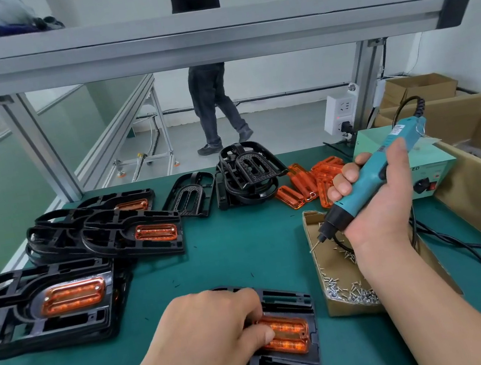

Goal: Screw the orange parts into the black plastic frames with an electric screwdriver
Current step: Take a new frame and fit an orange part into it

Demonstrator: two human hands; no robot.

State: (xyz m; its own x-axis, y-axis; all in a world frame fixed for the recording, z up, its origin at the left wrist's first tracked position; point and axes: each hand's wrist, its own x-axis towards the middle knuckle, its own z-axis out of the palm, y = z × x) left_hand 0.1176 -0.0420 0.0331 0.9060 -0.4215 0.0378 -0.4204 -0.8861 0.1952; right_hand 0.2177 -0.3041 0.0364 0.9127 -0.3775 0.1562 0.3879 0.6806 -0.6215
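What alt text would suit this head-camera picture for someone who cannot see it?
A person's right hand holds a teal electric screwdriver above a box of screws, while the left hand holds an orange part in a black frame on a green bench.

Matt black plastic on the near frame (287, 300), with a glossy, see-through orange part (290, 333) set in it. Smooth teal plastic on the electric screwdriver (371, 174), bright metal on the screws (353, 292) in the brown cardboard box (335, 262). Matt green mat over the counter (245, 255), brushed aluminium on the far shelf rail (178, 46).
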